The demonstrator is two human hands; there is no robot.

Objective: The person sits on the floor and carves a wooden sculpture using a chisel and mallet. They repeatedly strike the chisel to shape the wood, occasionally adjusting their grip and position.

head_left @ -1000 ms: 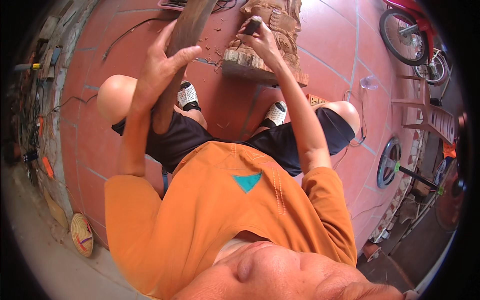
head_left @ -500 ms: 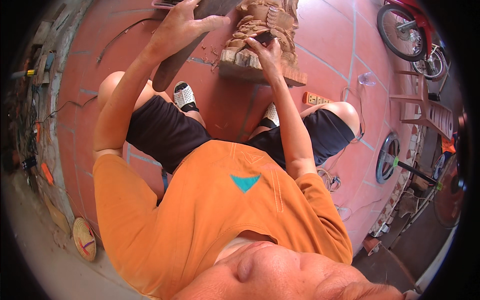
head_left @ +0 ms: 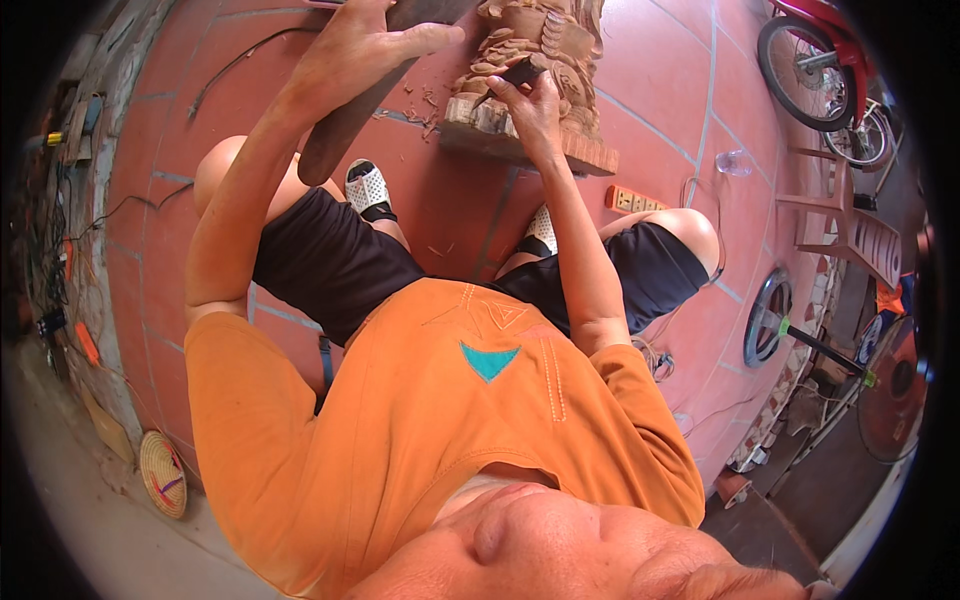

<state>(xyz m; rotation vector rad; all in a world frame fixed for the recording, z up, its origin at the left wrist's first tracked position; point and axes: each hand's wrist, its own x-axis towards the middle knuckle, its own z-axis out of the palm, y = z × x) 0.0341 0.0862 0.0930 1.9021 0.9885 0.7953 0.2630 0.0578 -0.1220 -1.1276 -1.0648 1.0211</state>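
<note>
Slanting lengthwise up-right, wooden bar (head_left: 352, 122), rounded end toward left thigh (head_left: 325, 250).

The carving (head_left: 558, 42) is tan-brown, the club (head_left: 362, 108) dark brown — the sandals (head_left: 368, 188) white with dark dots.

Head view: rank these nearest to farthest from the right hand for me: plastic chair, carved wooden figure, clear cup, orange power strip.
From the right hand:
1. Carved wooden figure: right at the hand.
2. Orange power strip: to its right, beside the right knee.
3. Clear cup: farther right on the tiles.
4. Plastic chair: beyond the cup, far right.
</note>
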